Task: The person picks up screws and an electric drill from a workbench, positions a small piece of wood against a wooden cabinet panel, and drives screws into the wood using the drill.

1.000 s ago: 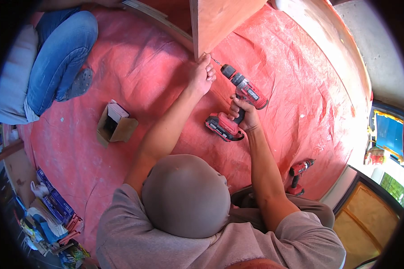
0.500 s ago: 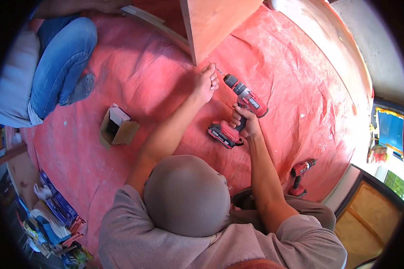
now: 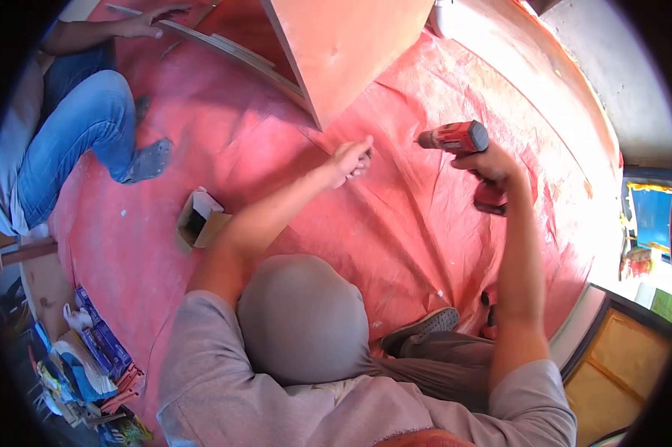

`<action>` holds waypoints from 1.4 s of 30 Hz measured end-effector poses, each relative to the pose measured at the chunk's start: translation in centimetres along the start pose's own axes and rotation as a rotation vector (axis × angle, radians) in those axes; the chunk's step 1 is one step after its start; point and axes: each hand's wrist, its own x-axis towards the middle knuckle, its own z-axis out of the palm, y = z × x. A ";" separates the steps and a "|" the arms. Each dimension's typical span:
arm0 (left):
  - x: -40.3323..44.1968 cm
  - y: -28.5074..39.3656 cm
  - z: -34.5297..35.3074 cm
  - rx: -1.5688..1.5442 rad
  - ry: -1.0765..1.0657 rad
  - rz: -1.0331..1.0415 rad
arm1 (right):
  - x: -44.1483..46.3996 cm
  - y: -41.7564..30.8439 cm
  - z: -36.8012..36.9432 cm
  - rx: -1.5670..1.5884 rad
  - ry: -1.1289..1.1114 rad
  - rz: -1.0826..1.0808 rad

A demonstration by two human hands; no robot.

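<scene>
My right hand (image 3: pixel 492 162) is wrapped round the handle of a red and black cordless drill (image 3: pixel 461 138), held over the sheet with its chuck pointing left. My left hand (image 3: pixel 351 161) is closed in a pinch left of the drill, apart from it; what it holds, if anything, is too small to make out. Just beyond that hand stands a wooden cabinet-like piece, its side panel (image 3: pixel 343 52) reaching down to a corner. An open cardboard box (image 3: pixel 202 217) sits to the left of my left forearm.
A red sheet (image 3: pixel 276 179) covers the floor. Another person's hand (image 3: pixel 138 28) rests by the wooden piece at upper left. A second drill (image 3: pixel 489 316) lies partly hidden behind my right arm. Tools and packages (image 3: pixel 101 339) crowd the lower left.
The drill has moved right, away from my left hand, and now points left. My left hand has come slightly lower. The other person's hand shows more fully, and my shoe has come into view.
</scene>
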 end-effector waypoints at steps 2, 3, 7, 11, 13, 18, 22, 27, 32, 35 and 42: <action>-0.6 0.3 0.6 0.066 -0.030 -0.006 | 1.6 -0.5 -3.5 -0.193 -0.067 0.086; -1.1 0.6 1.0 0.143 -0.083 -0.049 | 2.0 -0.8 -4.6 -0.243 -0.090 0.090; -3.6 3.6 2.9 0.631 -0.259 -0.274 | 2.1 -1.7 -6.9 -0.543 -0.139 0.176; -6.5 5.7 5.8 0.940 -0.351 -0.513 | 2.3 -0.5 -6.8 -0.549 -0.187 0.194; -7.1 5.8 6.7 0.957 -0.370 -0.577 | 3.0 0.9 -6.0 -0.528 -0.224 0.198; -5.1 0.7 7.0 0.938 -0.406 -0.602 | 4.5 1.3 -4.9 -0.555 -0.298 0.227; -6.7 -3.4 6.2 0.982 -0.389 -0.608 | 4.2 0.8 -5.0 -0.582 -0.277 0.250; -7.6 -4.6 4.9 1.053 -0.475 -0.736 | 4.5 0.9 -4.9 -0.603 -0.284 0.256; -6.0 -3.2 6.2 1.092 -0.404 -0.559 | 4.2 0.8 -4.4 -0.627 -0.260 0.257; -4.7 -3.3 6.8 1.061 -0.443 -0.544 | 2.8 -0.3 -4.2 -0.637 -0.247 0.250; -4.5 -4.1 7.6 0.964 -0.542 -0.523 | 8.7 4.5 -4.4 -0.636 -0.305 0.141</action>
